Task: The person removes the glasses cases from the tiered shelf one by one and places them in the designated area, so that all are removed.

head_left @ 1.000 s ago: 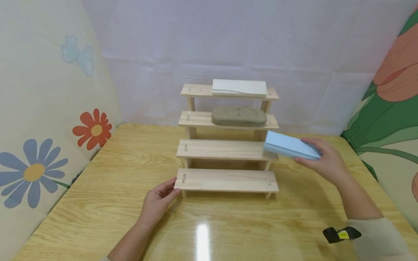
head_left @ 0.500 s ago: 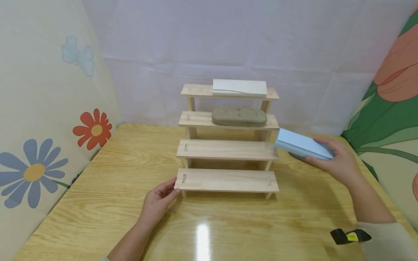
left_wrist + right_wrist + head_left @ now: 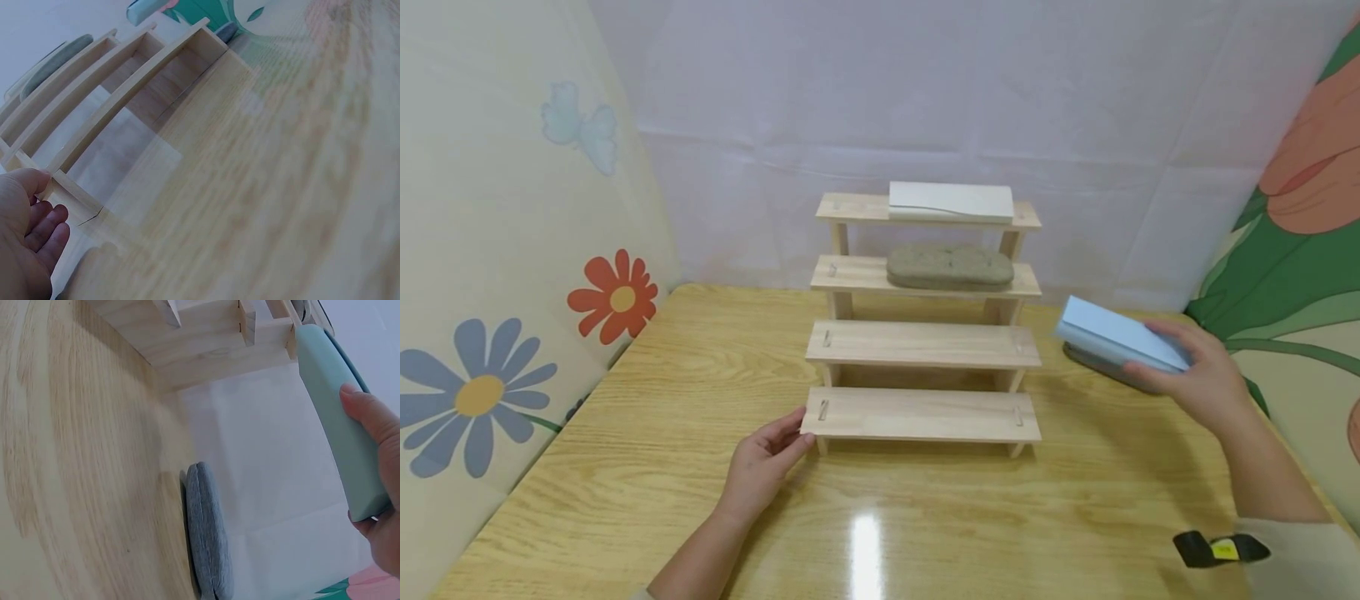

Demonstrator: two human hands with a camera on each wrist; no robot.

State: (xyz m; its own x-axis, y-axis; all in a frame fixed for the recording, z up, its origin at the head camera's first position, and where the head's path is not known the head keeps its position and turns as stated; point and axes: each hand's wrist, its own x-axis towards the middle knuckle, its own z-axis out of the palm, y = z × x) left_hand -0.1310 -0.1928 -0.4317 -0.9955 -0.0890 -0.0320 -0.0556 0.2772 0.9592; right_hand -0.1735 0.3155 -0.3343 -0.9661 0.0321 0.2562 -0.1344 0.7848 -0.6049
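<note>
R hand point(image 3: 1202, 379) has shifted further right vs 1 s ago, w/ the light blue case point(image 3: 1120, 335) still pinched btwn thumb & fingers. Back then the case's L end overlapped the 2nd-lowest tier of the wooden stand point(image 3: 917, 417) in the head view; now it's in the air, clear of the stand on the R side. Also the grey pouch point(image 3: 209, 540) on the counter point(image 3: 925, 517) was hidden a sec ago, now it's peeking out below the case (R wrist cam shows them apart tho). L hand point(image 3: 763, 467) hasn't budged, pinching the L end of the lowest tier. White case point(image 3: 951, 202) up top & olive case point(image 3: 950, 267) one tier down: same spots.
</note>
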